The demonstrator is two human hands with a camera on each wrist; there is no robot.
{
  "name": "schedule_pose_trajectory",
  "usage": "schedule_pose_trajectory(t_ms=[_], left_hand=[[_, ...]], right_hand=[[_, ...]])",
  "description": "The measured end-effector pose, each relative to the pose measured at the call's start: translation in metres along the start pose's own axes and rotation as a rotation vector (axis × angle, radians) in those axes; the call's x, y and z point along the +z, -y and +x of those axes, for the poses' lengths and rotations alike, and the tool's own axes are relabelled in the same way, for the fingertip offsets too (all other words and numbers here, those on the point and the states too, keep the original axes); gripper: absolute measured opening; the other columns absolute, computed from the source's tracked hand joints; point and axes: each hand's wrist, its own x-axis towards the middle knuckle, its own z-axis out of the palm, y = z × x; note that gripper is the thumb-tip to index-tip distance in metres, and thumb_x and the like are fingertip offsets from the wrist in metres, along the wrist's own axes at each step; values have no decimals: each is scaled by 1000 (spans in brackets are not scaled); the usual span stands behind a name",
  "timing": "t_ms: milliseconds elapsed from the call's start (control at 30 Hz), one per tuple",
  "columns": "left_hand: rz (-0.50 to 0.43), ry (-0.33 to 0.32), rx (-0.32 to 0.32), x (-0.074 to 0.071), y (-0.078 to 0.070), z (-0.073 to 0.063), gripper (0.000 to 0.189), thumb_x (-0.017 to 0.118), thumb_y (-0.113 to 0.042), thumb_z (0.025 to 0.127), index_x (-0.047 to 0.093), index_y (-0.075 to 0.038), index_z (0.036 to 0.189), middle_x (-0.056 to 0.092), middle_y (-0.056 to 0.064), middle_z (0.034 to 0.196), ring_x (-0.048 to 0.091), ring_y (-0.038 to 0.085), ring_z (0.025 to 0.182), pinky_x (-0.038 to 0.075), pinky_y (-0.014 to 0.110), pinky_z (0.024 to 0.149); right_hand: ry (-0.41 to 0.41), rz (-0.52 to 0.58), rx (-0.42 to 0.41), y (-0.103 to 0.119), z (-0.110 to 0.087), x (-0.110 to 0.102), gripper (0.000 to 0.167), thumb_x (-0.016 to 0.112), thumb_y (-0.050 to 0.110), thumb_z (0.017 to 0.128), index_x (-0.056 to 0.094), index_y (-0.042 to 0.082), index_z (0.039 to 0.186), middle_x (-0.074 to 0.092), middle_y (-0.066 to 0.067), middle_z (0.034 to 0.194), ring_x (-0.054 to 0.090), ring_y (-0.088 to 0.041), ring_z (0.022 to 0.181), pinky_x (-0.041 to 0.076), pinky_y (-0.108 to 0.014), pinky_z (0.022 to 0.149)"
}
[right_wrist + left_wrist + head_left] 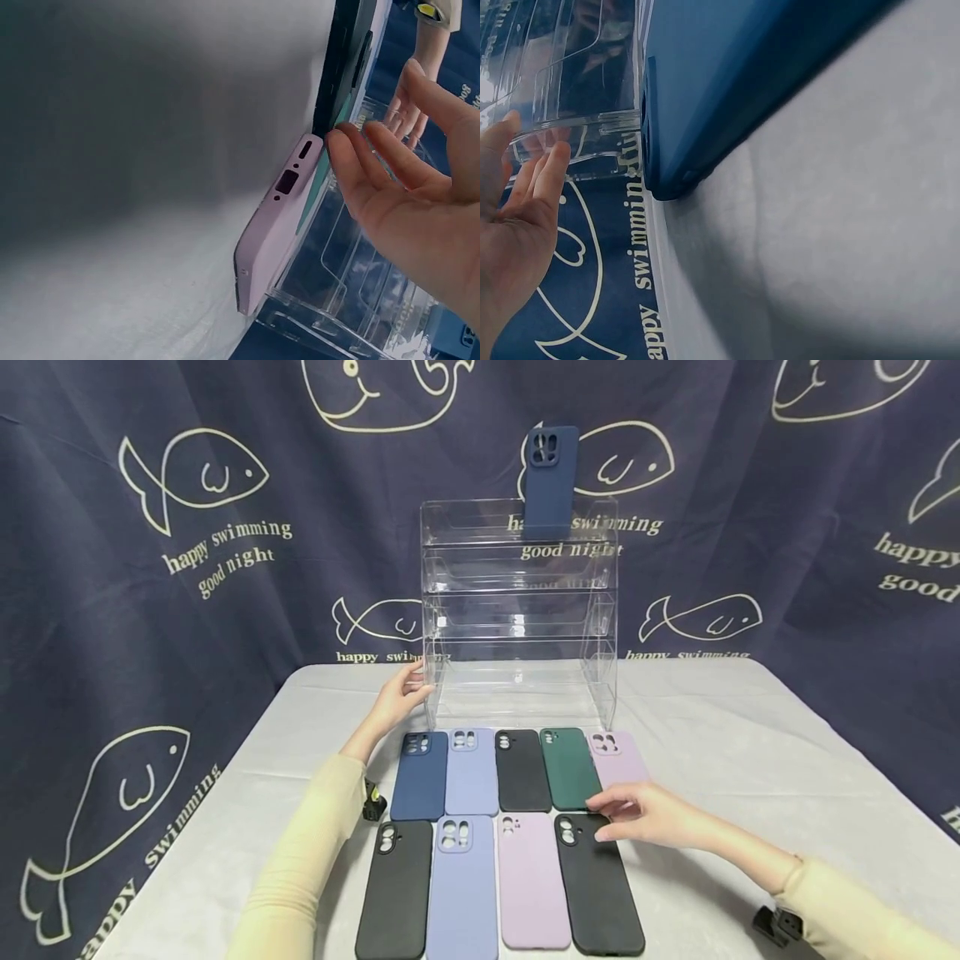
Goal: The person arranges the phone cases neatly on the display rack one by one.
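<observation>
My left hand point(401, 697) is at the left side of a clear tiered display rack point(517, 685), fingers fairly straight. In the left wrist view its fingertips and thumb are right at the clear side wall. My right hand point(652, 814) hovers with relaxed fingers over the lower end of a green phone case point(572, 768) and the top of a black phone case point(600, 893). Nothing shows between its thumb and fingers. Beside it lies a lilac phone case point(274, 232), partly covered by the hand in the head view. A navy phone case point(551, 485) stands upright in the rack's top tier.
Two rows of phone cases lie before the rack. The back row also holds navy point(420, 777), light blue point(472, 777) and black point(522, 772) cases. In front are another black point(395, 893), light blue point(462, 902) and lilac case point(534, 885). A fish-print curtain point(217, 610) hangs behind.
</observation>
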Motion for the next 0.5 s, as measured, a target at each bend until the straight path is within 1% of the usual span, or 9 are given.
schedule_pose_trajectory(t_ms=[100,333,400,500], left_hand=[[4,-3,-3,0,1,0,59,61,-15,91,34,-3,143,51,28,128,53,41,117,49,44,98],[-4,8,7,2,-2,-1,60,60,-11,91,32,-1,143,50,30,129,52,42,118,49,43,98],[4,11,4,2,-3,-2,60,60,-12,92,32,0,144,49,30,129,52,42,118,49,42,98],[2,13,-8,0,-3,-3,62,60,-13,92,31,-2,145,49,30,130,51,41,120,48,43,100]], right_hand=[[10,0,25,-1,0,-1,43,72,25,82,63,-4,113,66,-18,111,65,-24,101,55,-32,87],[30,42,48,-5,-2,-2,43,70,23,84,62,-5,114,68,-17,109,65,-14,96,55,-21,82],[37,56,51,-5,-3,-1,43,70,23,84,61,-6,115,67,-18,109,65,-12,95,55,-19,81],[31,54,52,-4,-3,0,45,71,24,83,61,-6,115,67,-18,110,64,-10,96,55,-21,82]])
